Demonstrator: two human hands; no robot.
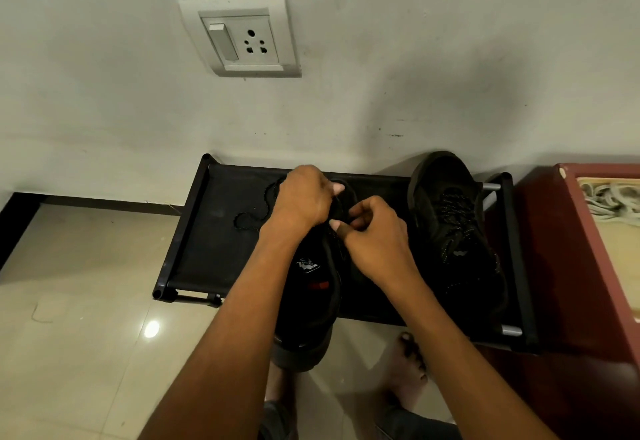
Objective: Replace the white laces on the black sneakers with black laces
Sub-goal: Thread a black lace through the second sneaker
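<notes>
Head view: we work over a black shoe rack (194,231) set against the wall. Our left hand (303,199) curls over the front of the near sneaker (311,287), its fingers gripping the shoe's upper where the black lace (254,218) runs in. Our right hand (375,235) is closed in a pinch on that lace just beside the left. The loose lace trails left across the rack's top. The second sneaker (453,231) lies to the right on the same rack, already threaded with a dark speckled lace. White laces (609,200) sit heaped on the red cabinet (561,266) at far right. A wall socket (242,37) hangs above.
</notes>
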